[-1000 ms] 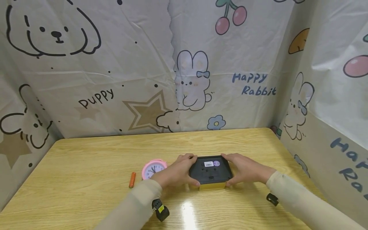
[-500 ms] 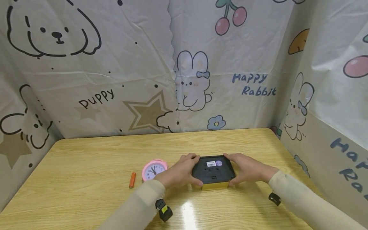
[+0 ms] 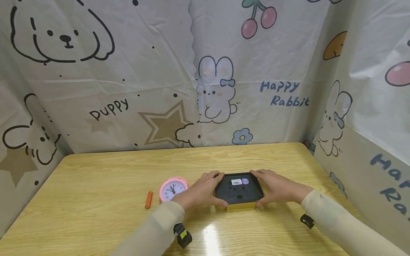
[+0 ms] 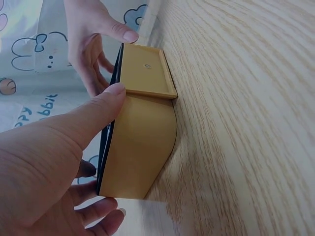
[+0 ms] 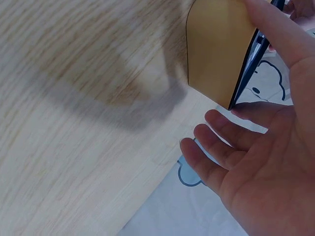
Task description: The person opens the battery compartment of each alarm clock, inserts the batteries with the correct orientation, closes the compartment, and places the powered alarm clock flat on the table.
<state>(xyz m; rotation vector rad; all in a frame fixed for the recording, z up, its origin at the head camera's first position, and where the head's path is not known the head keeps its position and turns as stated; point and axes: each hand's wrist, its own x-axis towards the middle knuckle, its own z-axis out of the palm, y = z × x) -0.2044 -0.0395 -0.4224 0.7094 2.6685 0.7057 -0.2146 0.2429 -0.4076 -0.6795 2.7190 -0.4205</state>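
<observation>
A yellow box (image 3: pixel 241 207) with a black panel (image 3: pixel 238 192) on top stands on the table between both hands. A white barcode label and a round purple sticker are on the panel. My left hand (image 3: pixel 203 192) grips the box's left end, thumb at the near edge and fingers at the far one. At the opposite end, my right hand (image 3: pixel 279 187) holds it the same way. In the left wrist view the yellow side (image 4: pixel 140 142) has a raised rectangular part with a small round mark. A narrow dark gap runs between panel and body in the right wrist view.
Left of the hands lies a pink round clock (image 3: pixel 169 195), partly covered by my left wrist. An orange battery (image 3: pixel 148 200) is beside it on the wooden table (image 3: pixel 105 188). Printed cartoon sheeting (image 3: pixel 153 78) hangs behind and along both sides.
Both hands and the yellow box have shifted slightly to the right, with the grip kept. The head view has turned a little. Clock and battery stay put on the table.
</observation>
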